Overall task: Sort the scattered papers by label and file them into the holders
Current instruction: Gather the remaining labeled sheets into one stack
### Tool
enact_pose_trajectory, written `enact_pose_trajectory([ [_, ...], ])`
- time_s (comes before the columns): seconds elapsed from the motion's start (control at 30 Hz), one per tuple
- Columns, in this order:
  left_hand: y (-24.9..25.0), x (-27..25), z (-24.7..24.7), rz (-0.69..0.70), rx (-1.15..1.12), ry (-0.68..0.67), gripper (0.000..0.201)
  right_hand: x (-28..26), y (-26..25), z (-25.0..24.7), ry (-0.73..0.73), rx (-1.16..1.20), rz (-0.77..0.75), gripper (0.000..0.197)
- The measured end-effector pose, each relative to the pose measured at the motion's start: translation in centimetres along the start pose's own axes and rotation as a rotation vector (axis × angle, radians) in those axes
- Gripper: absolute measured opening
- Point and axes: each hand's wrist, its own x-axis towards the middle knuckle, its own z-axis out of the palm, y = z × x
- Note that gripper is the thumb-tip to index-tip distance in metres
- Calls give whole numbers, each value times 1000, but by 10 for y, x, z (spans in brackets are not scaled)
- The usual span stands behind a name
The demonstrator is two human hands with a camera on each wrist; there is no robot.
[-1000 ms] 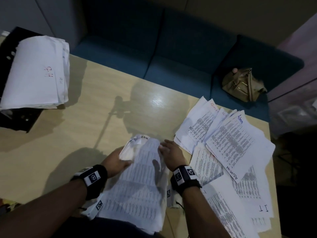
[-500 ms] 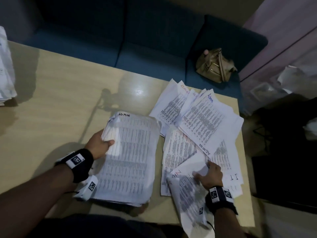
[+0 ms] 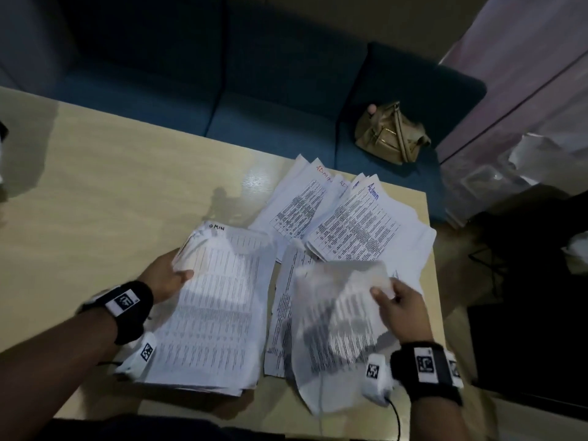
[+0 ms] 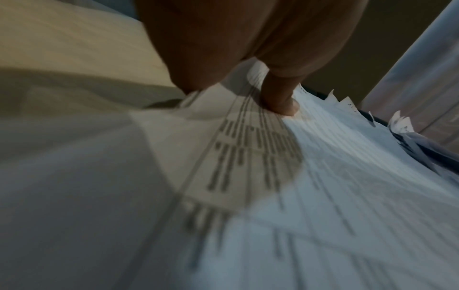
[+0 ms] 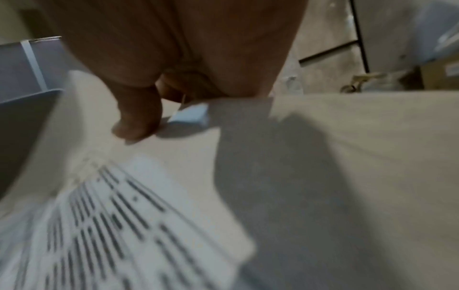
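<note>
A thick stack of printed papers (image 3: 216, 310) marked with a handwritten ADMIN label lies at the near middle of the table. My left hand (image 3: 168, 276) grips its left edge, thumb on top (image 4: 280, 98). My right hand (image 3: 394, 300) pinches a single printed sheet (image 3: 334, 316) lifted and blurred above the table, thumb on its top face (image 5: 136, 121). Behind it, scattered papers (image 3: 350, 224) with "Admin" labels fan out toward the table's far right corner. No holder is in view.
The pale wooden table (image 3: 111, 202) has bare surface on its left half. A blue sofa (image 3: 254, 90) runs behind it with a tan handbag (image 3: 391, 135) on the seat. The table's right edge drops to a dark floor.
My right hand has picked the sheet up from the near right pile and raised it leftward. The left hand stays on the stack. The head view swung right, losing the left holder.
</note>
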Motion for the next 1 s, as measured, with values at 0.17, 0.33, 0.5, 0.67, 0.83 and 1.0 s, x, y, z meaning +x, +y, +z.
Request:
enact_pose_trajectory([
  [0.17, -1, -2, 2, -29, -25, 74, 53, 67, 18, -9, 287, -29, 236, 38],
  [0.33, -1, -2, 5, -46, -29, 99, 53, 106, 38, 13, 181, -237, 478, 62],
  [0.5, -1, -1, 6, -56, -46, 116, 53, 115, 32, 31, 197, -225, 460, 56],
  [0.67, -1, 1, 4, -66, -44, 98, 53, 113, 25, 40, 255, -83, 440, 34],
  [0.83, -2, 0, 2, -49, -75, 68, 56, 110, 21, 39, 235, -74, 460, 47],
  [1.0, -3, 1, 1, -47, -107, 54, 57, 125, 15, 45, 243, -156, 403, 50],
])
